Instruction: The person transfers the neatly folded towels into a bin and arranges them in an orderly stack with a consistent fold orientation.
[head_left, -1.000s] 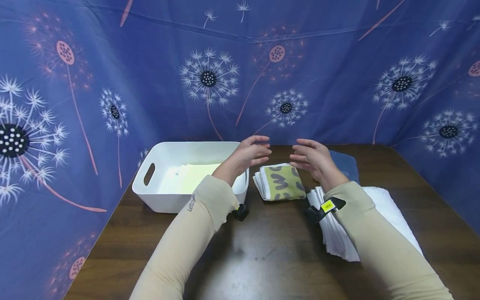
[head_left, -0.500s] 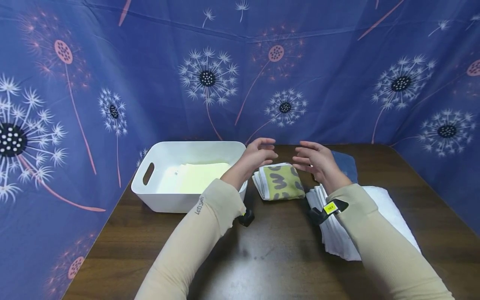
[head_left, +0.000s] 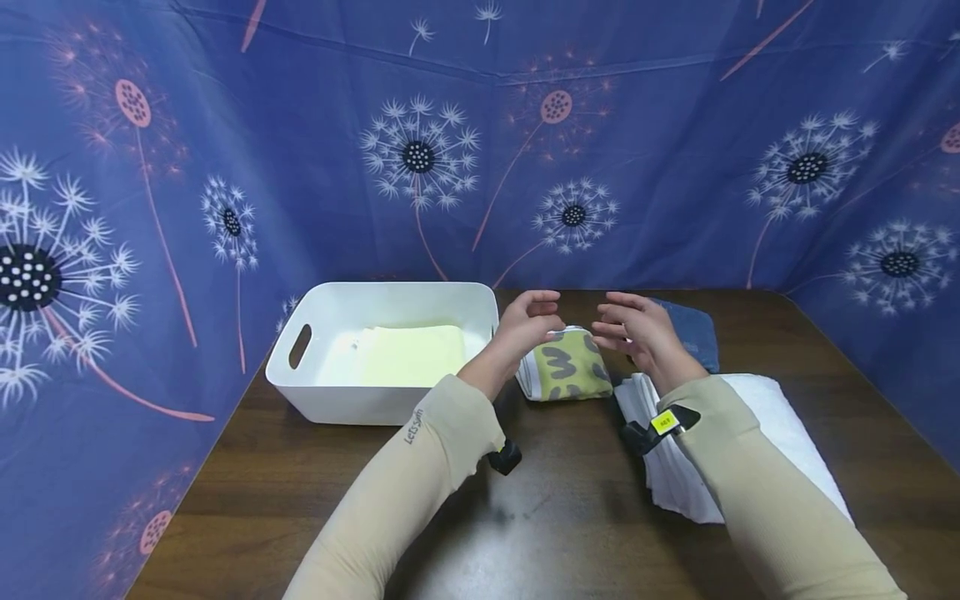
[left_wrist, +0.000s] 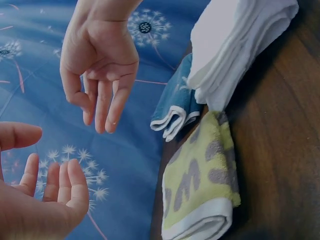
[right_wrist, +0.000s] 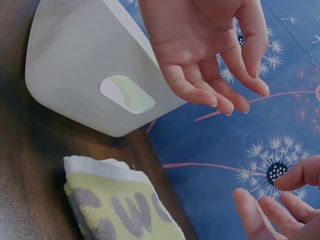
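Both hands hover over a folded yellow-green towel [head_left: 570,367] with grey lettering and a white border. My left hand [head_left: 525,329] is at its left back corner in the head view, fingers bent loosely and holding nothing. Facing it, my right hand [head_left: 637,333] is above the towel's right back side, fingers relaxed and spread, also with nothing in them. In the left wrist view a gap of air separates the fingers from the towel [left_wrist: 200,170]. The right wrist view likewise shows the towel [right_wrist: 120,205] below both hands.
Left of the towel stands a white bin [head_left: 322,404] with a pale yellow piece [head_left: 412,354] inside. A folded blue towel [head_left: 693,333] lies behind my right hand. Folded white towels [head_left: 772,417] lie partly under the right forearm. A blue dandelion-print cloth [head_left: 465,50] hangs behind the table [head_left: 570,517].
My left hand has moved right and slightly down, from the bin's edge to over the towel. My right hand has shifted slightly right and lowered. The towels and bin stay put.
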